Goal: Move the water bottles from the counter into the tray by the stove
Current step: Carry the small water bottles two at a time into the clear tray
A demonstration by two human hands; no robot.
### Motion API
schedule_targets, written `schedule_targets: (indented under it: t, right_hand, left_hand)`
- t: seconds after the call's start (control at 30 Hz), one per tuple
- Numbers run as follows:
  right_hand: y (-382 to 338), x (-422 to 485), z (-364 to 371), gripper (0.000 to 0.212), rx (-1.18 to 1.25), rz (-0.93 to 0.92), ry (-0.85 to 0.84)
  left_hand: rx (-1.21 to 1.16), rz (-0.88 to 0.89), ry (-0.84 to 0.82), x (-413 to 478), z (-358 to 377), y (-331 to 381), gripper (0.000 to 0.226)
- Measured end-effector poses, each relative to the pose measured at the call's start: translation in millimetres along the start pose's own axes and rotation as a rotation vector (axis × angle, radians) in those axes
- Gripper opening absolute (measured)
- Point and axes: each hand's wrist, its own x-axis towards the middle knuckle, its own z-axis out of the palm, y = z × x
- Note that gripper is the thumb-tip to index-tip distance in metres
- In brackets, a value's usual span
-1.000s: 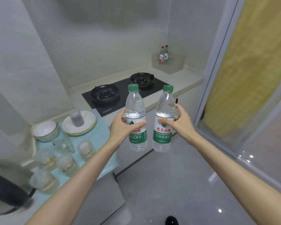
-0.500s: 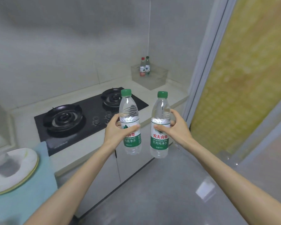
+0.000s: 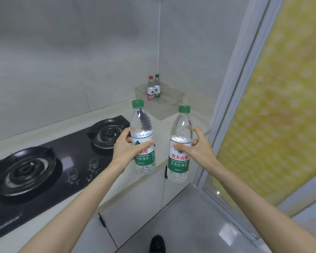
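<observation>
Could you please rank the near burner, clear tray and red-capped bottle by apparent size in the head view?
1. near burner, though nearness enlarges it
2. clear tray
3. red-capped bottle, standing inside that tray

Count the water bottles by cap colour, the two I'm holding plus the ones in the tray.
Green cap: 3 (left-hand bottle, right-hand bottle, green-capped tray bottle)
Red cap: 1 (red-capped tray bottle)
Total: 4

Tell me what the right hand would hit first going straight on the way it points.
Probably the near wall of the clear tray; the right hand, gripping a bottle, looks unobstructed until then, though depth is hard to judge.
</observation>
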Motion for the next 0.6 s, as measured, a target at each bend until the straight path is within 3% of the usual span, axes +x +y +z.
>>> schedule_targets:
  t: [0.4, 0.5, 0.6]
  right_hand:
    - [15, 225, -31, 0.055, 0.037, 0.009, 0.002]
    - [13, 283, -37, 0.062, 0.044, -0.008, 0.010]
    - [8, 332, -41, 0.054, 0.052, -0.049, 0.001]
  left_hand:
    - [-0.008, -0.001, 0.053, 217, 65, 7, 0.077]
    - [-0.022, -0.009, 0.092, 266, 76, 9, 0.070]
    - [-0.017, -0.012, 0.133, 302, 85, 10, 0.066]
